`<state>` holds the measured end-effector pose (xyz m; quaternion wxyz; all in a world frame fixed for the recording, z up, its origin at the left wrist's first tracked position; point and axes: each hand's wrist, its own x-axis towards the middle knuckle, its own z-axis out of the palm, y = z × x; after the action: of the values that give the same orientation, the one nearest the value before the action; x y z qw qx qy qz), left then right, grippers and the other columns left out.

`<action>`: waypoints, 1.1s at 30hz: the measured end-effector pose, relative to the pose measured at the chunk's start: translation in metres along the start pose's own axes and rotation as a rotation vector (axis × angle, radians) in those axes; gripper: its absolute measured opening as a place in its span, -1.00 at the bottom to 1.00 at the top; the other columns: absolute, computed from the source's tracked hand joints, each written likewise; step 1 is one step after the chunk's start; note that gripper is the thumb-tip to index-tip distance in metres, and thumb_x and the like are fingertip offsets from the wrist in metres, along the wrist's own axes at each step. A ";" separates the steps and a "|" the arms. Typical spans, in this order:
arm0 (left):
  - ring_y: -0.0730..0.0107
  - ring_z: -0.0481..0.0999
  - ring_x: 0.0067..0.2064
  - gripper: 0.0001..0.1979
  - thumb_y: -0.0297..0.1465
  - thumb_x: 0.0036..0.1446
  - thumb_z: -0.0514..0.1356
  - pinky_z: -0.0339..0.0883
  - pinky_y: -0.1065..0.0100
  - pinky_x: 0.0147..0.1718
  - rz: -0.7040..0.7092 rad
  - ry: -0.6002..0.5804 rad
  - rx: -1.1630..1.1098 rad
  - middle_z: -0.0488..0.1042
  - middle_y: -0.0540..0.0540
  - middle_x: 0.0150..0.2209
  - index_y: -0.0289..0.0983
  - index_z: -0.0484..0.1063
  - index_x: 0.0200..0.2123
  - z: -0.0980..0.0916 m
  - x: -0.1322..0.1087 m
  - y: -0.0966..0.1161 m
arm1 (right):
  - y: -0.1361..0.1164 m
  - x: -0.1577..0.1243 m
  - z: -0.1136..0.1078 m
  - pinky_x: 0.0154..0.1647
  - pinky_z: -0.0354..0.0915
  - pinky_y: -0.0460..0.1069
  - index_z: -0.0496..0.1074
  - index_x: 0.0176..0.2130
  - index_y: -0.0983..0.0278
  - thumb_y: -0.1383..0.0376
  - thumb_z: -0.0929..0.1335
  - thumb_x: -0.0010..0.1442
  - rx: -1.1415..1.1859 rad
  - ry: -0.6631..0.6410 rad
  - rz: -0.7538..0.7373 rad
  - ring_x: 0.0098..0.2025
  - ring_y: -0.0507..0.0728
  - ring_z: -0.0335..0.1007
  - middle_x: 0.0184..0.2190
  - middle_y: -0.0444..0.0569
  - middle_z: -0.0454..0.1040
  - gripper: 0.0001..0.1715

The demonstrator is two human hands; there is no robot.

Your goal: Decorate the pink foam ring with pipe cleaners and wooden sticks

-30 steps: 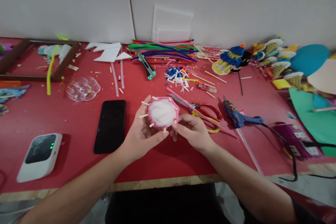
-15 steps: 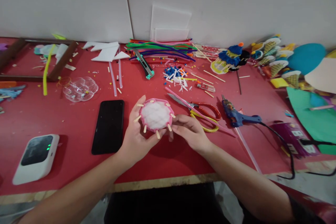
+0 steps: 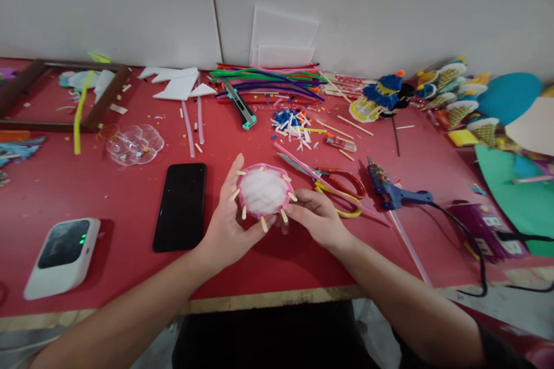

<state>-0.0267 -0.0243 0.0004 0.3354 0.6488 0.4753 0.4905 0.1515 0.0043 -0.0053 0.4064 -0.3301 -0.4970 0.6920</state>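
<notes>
A small round craft basket (image 3: 265, 191) has a pink fuzzy rim, short wooden sticks poking out around it and a white middle. My left hand (image 3: 231, 222) is curled around its left side and underside, thumb below the rim. At the lower right edge, my right hand (image 3: 318, 218) has thumb and fingers closed on the rim beside a stick; some fingertips are hidden beneath it. A pink pipe cleaner (image 3: 333, 184) lies right of the basket, across scissors with red (image 3: 346, 177) and yellow handles.
A black phone (image 3: 180, 207) and a white device (image 3: 63, 258) lie to the left. The blue glue gun (image 3: 392, 187) with its cord is at right. Farther back are a green utility knife (image 3: 240, 105), colourful pipe cleaners (image 3: 268, 81), scraps (image 3: 294, 127) and a clear tray (image 3: 135, 145).
The basket has shifted slightly right and turned a little in my hands. My left hand moved along with it, and my right hand stays at the lower right rim.
</notes>
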 end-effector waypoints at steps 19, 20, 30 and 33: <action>0.17 0.65 -0.15 -0.43 -0.41 -0.07 0.42 0.52 0.29 -0.20 -0.480 0.114 -0.525 0.65 -0.11 -0.27 -0.16 0.37 0.05 0.004 0.004 0.016 | 0.000 -0.002 0.006 -0.57 0.43 -0.08 0.49 -0.43 0.28 0.15 0.48 0.08 -0.052 0.079 -0.087 -0.62 -0.01 0.39 -0.58 -0.14 0.50 -0.76; 0.18 0.64 -0.16 -0.41 -0.40 -0.06 0.42 0.52 0.30 -0.20 -0.494 0.111 -0.524 0.65 -0.11 -0.28 -0.16 0.37 0.07 0.005 0.004 0.016 | 0.000 -0.002 0.006 -0.57 0.43 -0.08 0.49 -0.43 0.28 0.15 0.47 0.09 -0.066 0.078 -0.095 -0.61 -0.01 0.39 -0.57 -0.14 0.50 -0.75; 0.36 0.62 -0.23 -0.44 -0.48 -0.15 0.45 0.52 0.39 -0.25 -0.562 0.295 -0.718 0.62 0.00 -0.25 -0.11 0.44 -0.04 0.006 0.009 0.003 | -0.004 0.000 0.000 -0.56 0.38 -0.10 0.48 -0.35 0.28 0.09 0.44 0.11 -0.261 0.044 -0.026 -0.58 0.01 0.44 -0.53 -0.10 0.53 -0.71; 0.39 0.61 -0.29 -0.58 -0.50 -0.22 0.46 0.52 0.41 -0.33 -0.609 0.406 -0.778 0.61 0.05 -0.34 -0.15 0.46 -0.24 0.001 0.015 0.004 | -0.013 0.003 -0.008 -0.51 0.38 -0.09 0.48 -0.33 0.25 0.15 0.40 0.17 -0.502 0.176 -0.141 -0.52 0.02 0.46 -0.48 -0.08 0.55 -0.79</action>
<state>-0.0236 -0.0114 0.0082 0.5797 0.2012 0.4804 0.6266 0.1602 0.0125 0.0050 0.4008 -0.4440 -0.6374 0.4857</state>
